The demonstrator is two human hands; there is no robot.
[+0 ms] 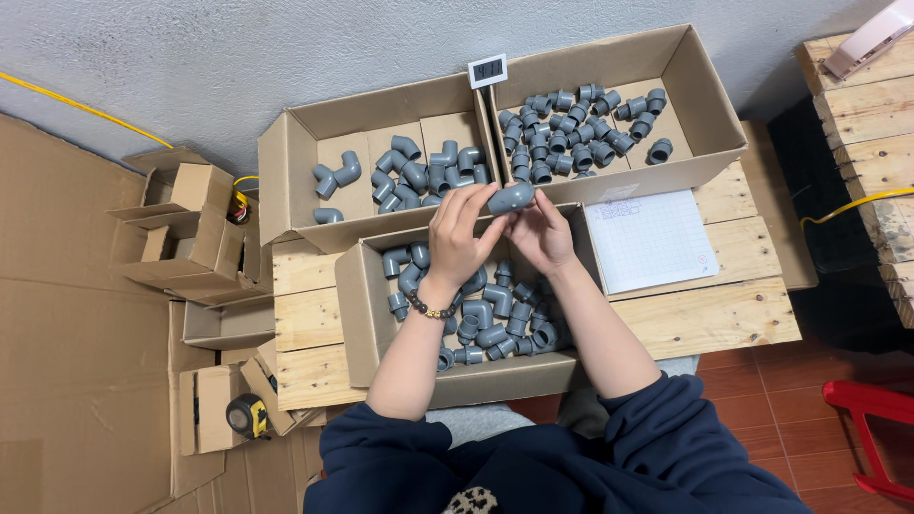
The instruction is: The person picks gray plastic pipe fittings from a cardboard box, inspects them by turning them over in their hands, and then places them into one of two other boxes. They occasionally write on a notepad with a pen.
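My left hand [457, 233] and my right hand [543, 231] meet above the nearest cardboard box [354, 286], which holds several grey plastic pipe fittings. Between the fingertips of both hands is one grey pipe fitting [510, 198], held just over the far rim of that box. A beaded bracelet [430, 309] circles my left wrist. Dark blue sleeves are pushed up on both arms.
Two more cardboard boxes sit behind: the left box [286, 162] with grey elbow fittings, the right box [709, 114] with smaller grey fittings. A small display stands between them. A gridded paper sheet [652, 238] lies on the wooden pallet table [305, 319]. A tape measure [246, 415] lies among the folded cartons at left.
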